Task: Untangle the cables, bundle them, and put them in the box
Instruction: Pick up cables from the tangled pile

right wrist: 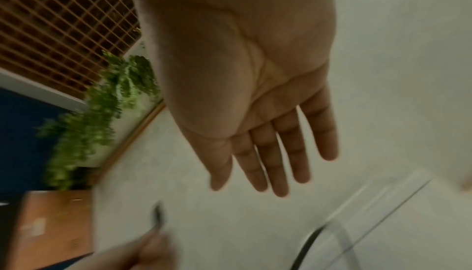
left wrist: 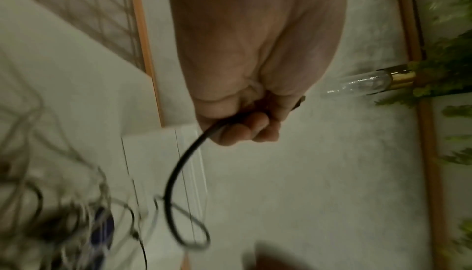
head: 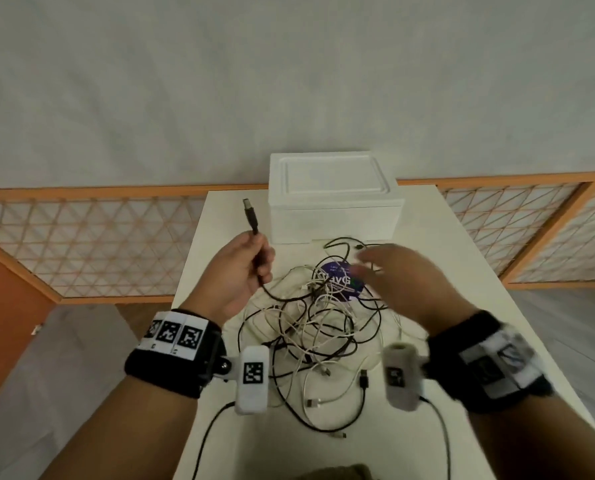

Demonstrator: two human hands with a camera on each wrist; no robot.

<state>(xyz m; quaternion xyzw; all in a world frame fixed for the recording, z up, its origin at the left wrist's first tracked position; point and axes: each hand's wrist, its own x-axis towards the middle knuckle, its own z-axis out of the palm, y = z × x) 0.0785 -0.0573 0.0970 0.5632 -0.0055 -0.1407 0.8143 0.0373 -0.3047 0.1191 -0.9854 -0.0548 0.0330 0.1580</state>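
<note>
While my left hand (head: 240, 271) grips the black USB cable (head: 254, 233) just below its plug, the tangle (head: 318, 323) sits mid-table before the closed foam box (head: 336, 199); my right hand (head: 407, 282), fingers spread and empty, should pin neighbouring loops as I draw slowly.

- We are wearing a black wristband (head: 171, 362) on our left forearm, carrying a white strip (head: 175, 336) printed with three square black-and-white fiducial markers.
- A white camera pod (head: 253, 379) is hanging off that band on a small screwed bracket, showing one more marker on its face.
- We are wearing a matching black band (head: 486, 362) on our right forearm, its white marker strip blurred.
- A greyish-white pod (head: 401, 375) is sitting on the right band, bearing a dark marker.
- Black leads (head: 206, 441) are trailing from both pods.
- Our forearms are showing bare, without sleeves.
</note>
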